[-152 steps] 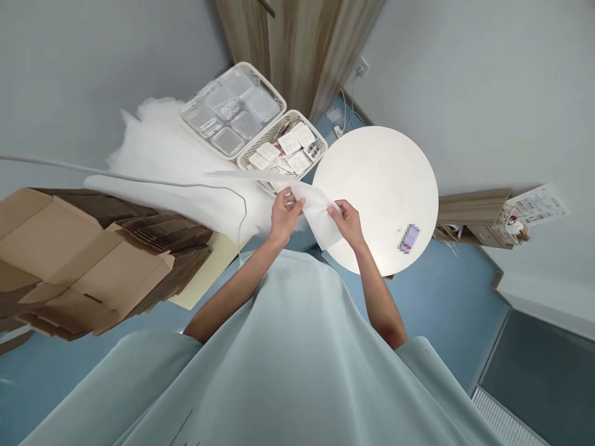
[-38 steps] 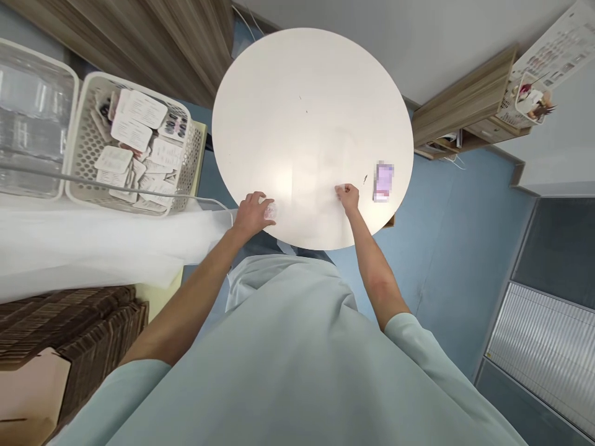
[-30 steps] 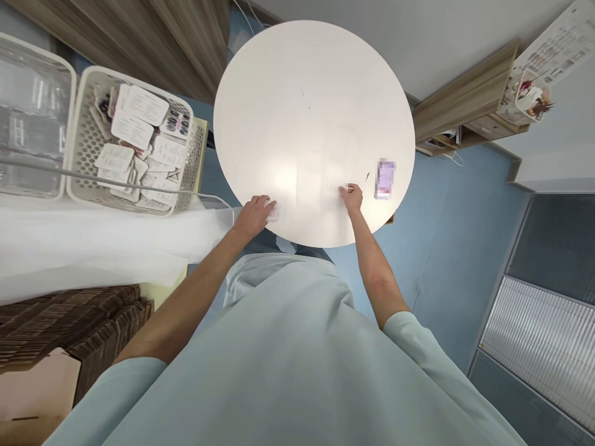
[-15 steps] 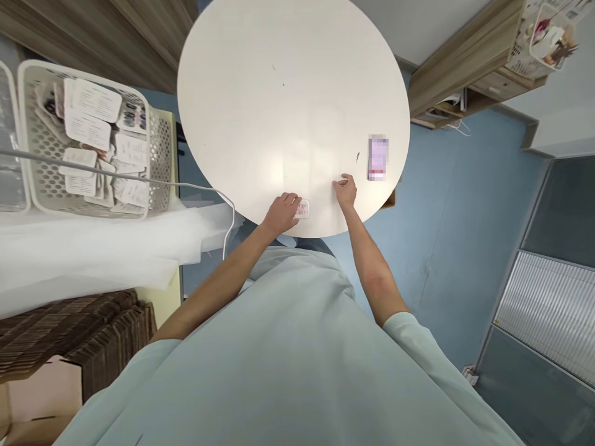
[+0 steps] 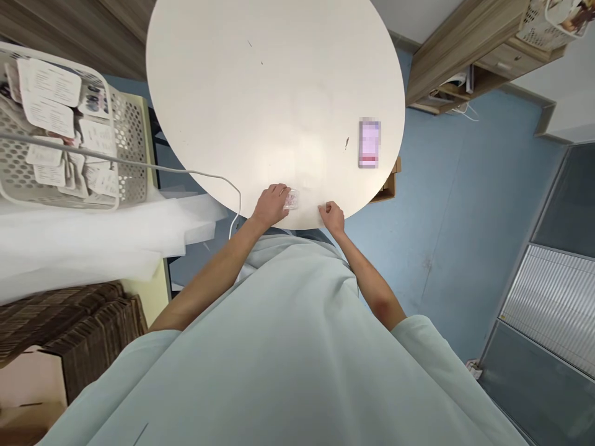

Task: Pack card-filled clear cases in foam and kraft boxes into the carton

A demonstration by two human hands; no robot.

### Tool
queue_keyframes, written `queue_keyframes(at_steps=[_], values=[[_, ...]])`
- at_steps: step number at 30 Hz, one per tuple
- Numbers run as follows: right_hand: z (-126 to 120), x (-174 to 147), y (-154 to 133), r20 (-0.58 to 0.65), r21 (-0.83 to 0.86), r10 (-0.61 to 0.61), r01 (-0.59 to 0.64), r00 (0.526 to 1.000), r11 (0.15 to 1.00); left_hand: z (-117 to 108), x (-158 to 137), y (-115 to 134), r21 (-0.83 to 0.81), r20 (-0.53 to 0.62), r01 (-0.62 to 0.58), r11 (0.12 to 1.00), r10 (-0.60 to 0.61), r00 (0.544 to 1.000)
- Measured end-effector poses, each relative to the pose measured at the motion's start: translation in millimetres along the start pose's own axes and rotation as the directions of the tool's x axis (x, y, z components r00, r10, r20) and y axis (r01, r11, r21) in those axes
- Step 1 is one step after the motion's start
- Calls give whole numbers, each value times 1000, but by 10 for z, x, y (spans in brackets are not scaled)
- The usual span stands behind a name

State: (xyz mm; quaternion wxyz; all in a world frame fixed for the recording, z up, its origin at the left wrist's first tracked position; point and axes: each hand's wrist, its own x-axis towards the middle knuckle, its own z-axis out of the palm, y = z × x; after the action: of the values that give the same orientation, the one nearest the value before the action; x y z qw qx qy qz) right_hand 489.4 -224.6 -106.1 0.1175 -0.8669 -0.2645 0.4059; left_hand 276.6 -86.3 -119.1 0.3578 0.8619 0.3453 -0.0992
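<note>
My left hand rests on the white round table near its front edge. Its fingers and thumb hold the left side of a small clear flat case with pinkish pieces in it; the fingers cover part of that side. A short way to the right, my right hand is low over the table, apart from the case. Its thumb and forefinger are pinched together, and anything between them is too small to make out.
A pixelated, phone-like purple rectangle lies at the table's right. To the left stands a white basket of printed cards, with a cable running past it to the table's edge. An open carton sits below the table's right side.
My right hand has come nearer to my body and the case, its fingers closing into a pinch. My left hand stays at the case. The whole view has shifted a little.
</note>
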Motion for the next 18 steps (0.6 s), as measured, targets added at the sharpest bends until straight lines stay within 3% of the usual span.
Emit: queue_keyframes(at_steps=[10,14,18], values=[[-220,-13,-141,44,16,-79,79,996,997,61,37,139,5,-29,64,998,-64,998],[-218,-184,-323,97,-12,-184,186,978,982,88,33,137,-4,-41,68,998,-68,997],[-87,-273,-552,193,-84,-312,332,930,939,92,-25,128,-78,-65,80,994,-85,994]])
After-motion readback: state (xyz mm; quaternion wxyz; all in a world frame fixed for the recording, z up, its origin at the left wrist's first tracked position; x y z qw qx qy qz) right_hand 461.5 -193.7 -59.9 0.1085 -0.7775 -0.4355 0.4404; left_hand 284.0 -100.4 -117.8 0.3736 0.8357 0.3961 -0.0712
